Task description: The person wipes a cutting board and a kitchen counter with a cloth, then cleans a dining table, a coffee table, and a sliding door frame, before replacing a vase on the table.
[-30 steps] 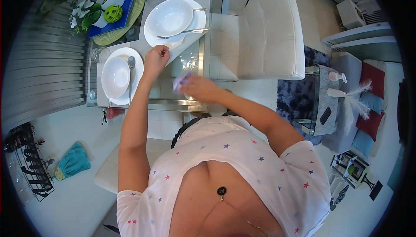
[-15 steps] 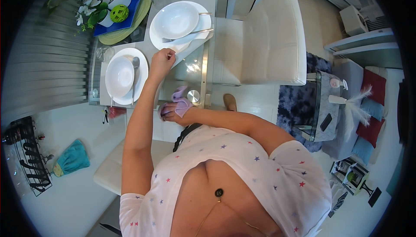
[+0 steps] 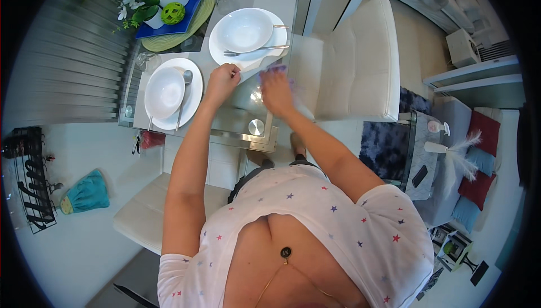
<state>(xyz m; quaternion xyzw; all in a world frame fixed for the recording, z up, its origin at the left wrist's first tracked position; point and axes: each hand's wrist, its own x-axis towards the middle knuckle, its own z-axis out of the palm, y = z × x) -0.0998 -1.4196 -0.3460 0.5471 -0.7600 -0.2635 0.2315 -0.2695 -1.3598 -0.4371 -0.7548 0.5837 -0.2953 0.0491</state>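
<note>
Left hand sits just on the near side of the far plate, fingers closed, and seems to be pinching the grey placemat by its raised edge! That edge slants along the plate's near side, its long line running away from the person and rightward. The left hand is right at its near end; the right hand is by its other end, to the right of the plate and nearer the person, fingers stretched out. A purple cloth blurs around those fingertips; gripped or only pressed, I can't tell. And look at the room: bare glass tabletop on the plate's near side, the chair off to its right, past the table edge. Tighter elsewhere: the bowl and fork sit on the far plate itself, and a second plate lies left and nearer the person
</note>
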